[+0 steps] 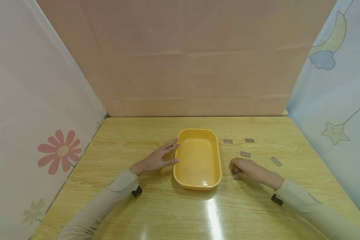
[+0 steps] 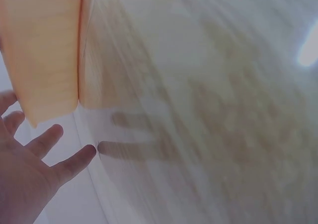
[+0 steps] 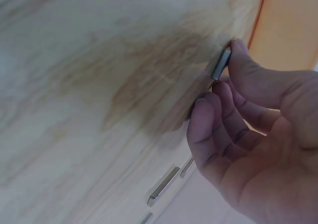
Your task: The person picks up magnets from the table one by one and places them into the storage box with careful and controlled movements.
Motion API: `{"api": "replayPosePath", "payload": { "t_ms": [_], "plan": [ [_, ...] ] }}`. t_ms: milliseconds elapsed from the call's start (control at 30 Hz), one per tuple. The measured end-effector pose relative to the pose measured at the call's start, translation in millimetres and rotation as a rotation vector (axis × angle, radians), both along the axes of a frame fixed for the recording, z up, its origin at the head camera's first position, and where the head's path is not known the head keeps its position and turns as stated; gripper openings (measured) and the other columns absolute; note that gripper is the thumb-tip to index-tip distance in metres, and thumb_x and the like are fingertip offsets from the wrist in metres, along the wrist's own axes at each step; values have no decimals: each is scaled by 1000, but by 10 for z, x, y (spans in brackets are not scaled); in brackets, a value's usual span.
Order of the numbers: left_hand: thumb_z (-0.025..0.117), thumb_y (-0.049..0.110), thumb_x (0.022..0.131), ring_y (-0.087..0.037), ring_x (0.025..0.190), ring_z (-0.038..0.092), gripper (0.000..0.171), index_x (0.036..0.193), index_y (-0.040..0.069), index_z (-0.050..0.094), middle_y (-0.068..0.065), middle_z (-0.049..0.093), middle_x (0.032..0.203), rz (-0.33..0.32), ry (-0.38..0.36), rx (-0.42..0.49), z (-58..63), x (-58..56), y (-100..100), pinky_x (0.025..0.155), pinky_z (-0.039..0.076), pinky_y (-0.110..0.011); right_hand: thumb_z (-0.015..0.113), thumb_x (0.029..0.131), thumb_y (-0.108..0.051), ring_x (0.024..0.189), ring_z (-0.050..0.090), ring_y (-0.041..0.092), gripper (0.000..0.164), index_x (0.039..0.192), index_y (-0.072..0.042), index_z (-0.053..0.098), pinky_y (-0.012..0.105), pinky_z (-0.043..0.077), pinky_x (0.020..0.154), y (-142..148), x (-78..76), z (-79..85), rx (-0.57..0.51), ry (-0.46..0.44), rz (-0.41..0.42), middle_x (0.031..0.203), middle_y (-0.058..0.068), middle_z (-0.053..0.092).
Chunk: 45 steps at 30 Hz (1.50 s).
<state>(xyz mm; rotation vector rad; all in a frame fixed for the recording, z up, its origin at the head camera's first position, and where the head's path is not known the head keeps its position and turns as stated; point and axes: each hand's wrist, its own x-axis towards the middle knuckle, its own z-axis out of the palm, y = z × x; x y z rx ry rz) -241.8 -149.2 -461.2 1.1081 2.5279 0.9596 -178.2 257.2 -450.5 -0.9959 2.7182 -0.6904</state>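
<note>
A yellow plastic bin [image 1: 198, 156] stands on the table between my hands. My left hand [image 1: 157, 159] is at the bin's left side with fingers spread and straight, the fingertips right at the rim. In the left wrist view the outer wall of the bin [image 2: 44, 50] shows beside those fingers. To the right of the bin, my right hand [image 1: 248, 169] pinches a small flat metal bar [image 3: 221, 64] low at the tabletop. The thumb lies along the bar and the other fingers are curled; part of the bar is hidden in the head view.
Several like metal bars lie loose right of the bin, among them a left one [image 1: 228, 141], a far one [image 1: 249, 140], a nearer one [image 1: 245, 154] and a slanted one [image 1: 276, 161]. The wood-grain table [image 1: 132, 133] is walled by a pinkish cloth [image 1: 183, 66] and patterned side curtains.
</note>
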Motion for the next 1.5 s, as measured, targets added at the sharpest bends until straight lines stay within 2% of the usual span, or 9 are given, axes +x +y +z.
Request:
{"api": "replayPosePath", "payload": {
  "t_ms": [267,567,833,1167,1500],
  "plan": [
    [48,56,100,-25,149,12,77,159,15,21,11,1,165,5,2,6,-10,14,12,111,21,-63,80,81,-3,71,46,6,24,93,-4,59,25,45,62,-14,-80,13,-15,-87,4,79,-4,54],
    [47,56,101,-24,149,11,77,160,16,17,6,1,166,10,-9,-5,-13,34,8,112,21,-63,80,81,-4,67,46,6,24,91,-4,58,23,45,59,-34,-99,39,-42,-139,18,76,-4,54],
    [47,57,100,-24,149,10,78,160,17,16,7,0,166,9,-17,-5,-19,41,-7,112,20,-62,81,81,-7,65,45,5,25,91,-7,58,23,44,58,-39,-111,59,-5,-160,-26,72,-6,52],
    [47,55,101,-21,149,8,77,161,20,13,12,-2,165,5,-24,-8,-36,25,1,114,20,-59,81,82,-6,64,46,6,25,92,-6,57,23,44,57,-43,-97,102,-4,-185,-34,72,-5,52],
    [46,57,101,-18,149,9,77,161,21,12,14,-3,165,22,-8,-19,-31,62,15,114,20,-59,80,82,-5,63,46,5,25,92,-5,57,23,44,57,-49,-83,123,-17,-199,-28,70,-6,52]
  ]
}}
